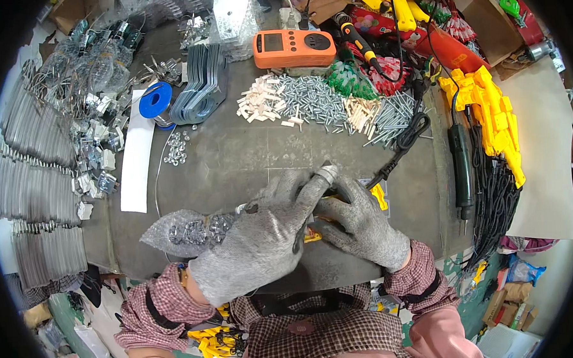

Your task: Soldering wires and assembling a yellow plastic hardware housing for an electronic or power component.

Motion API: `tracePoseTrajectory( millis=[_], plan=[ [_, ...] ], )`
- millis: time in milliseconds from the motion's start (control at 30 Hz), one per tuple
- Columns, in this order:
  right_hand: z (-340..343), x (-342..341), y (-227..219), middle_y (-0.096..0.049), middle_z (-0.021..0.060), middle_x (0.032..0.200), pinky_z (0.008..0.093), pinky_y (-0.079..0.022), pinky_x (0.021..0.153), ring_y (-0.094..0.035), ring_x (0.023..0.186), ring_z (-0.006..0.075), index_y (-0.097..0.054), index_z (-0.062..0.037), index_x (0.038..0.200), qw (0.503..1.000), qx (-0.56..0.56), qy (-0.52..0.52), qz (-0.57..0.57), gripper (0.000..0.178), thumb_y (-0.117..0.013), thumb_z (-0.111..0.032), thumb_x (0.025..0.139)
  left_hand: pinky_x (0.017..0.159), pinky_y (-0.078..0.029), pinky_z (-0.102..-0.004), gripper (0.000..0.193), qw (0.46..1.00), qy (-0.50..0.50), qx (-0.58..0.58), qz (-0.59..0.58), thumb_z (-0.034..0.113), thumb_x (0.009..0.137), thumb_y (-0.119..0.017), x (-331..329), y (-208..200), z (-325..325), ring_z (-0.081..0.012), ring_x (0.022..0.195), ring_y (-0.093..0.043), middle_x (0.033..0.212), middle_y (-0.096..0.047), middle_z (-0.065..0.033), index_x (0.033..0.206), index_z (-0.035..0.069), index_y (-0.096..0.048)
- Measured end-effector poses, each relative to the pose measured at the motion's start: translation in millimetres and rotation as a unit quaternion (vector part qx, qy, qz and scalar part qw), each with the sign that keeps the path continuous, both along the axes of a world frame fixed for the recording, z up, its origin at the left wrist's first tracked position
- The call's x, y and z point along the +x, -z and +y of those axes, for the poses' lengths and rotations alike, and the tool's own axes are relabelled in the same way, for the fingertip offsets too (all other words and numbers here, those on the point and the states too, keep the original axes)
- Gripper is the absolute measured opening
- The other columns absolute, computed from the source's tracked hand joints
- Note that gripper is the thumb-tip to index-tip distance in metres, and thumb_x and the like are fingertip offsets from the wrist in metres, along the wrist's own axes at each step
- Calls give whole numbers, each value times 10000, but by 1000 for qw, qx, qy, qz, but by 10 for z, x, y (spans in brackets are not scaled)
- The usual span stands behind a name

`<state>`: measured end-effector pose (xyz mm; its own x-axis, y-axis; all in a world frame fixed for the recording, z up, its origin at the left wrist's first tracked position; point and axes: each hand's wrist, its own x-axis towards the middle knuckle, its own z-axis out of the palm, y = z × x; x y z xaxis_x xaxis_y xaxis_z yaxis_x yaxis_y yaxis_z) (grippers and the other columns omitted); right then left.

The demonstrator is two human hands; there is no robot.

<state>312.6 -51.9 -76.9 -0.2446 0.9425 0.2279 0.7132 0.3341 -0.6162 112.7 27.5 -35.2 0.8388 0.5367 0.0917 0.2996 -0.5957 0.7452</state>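
My left hand (260, 234) and my right hand (362, 227), both in grey knit gloves, meet at the middle of the dark worktop. Their fingers are bent and closed, with fingertips touching near the top. What they pinch is hidden by the gloves. Bits of a yellow plastic part (311, 235) show beneath and between the fingers, and a yellow edge (380, 196) comes out beyond my right hand. A black power cord (391, 164) runs from behind the right fingers toward the far right. Against my left hand lies a clear bubble-wrap bag (190, 231) of small shiny parts.
Piles of screws (315, 101) and white ceramic bits (261, 100) lie beyond the hands, before an orange meter (293, 49). Left are a blue solder spool (156, 100), metal plates (198, 83) and a white strip (137, 153). Right hangs a black screwdriver (461, 171) beside yellow housings (491, 112).
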Motion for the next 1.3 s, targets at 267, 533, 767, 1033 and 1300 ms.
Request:
tracePoseTrajectory(
  millis=[267,533,767,1033,1300],
  plan=[
    [-31,61,42,-570,154,1300,470,-491,941,-580,1163,370,-627,-104,1286,999,28,-35,6,561,-781,-133,748,992,-497,-455,863,1000,0,-23,9,29,740,-759,-177,-248,3,-423,1210,-552,1379,-503,-215,1512,35,-373],
    [12,126,48,-604,96,1272,478,-467,925,-598,1117,338,-650,-124,1188,996,28,-64,47,480,-804,-163,735,1113,-370,-547,937,985,-17,140,103,180,680,-787,-219,-12,-142,-384,1183,-560,1244,-574,-166,1522,63,-393],
    [8,75,0,-628,100,1225,459,-459,903,-614,1043,323,-661,-118,1188,998,19,-65,20,467,-802,-219,755,1117,-360,-550,956,986,-13,125,113,207,647,-798,-191,-26,-61,-377,1150,-575,1211,-606,-168,1512,60,-418],
    [24,146,54,-623,63,1255,451,-455,896,-612,1039,288,-629,-127,1244,995,38,-87,19,482,-752,-239,792,1132,-337,-558,934,991,-9,105,81,200,648,-778,-197,12,-43,-381,1137,-583,1199,-625,-163,1506,67,-433],
    [15,139,12,-613,83,1263,512,-414,1070,-530,1219,326,-678,-103,1182,996,42,-71,-15,472,-781,-267,752,1160,-292,-566,855,984,-1,131,121,250,652,-779,-177,-42,-42,-344,1237,-541,1236,-608,-140,1436,68,-493]
  ],
)
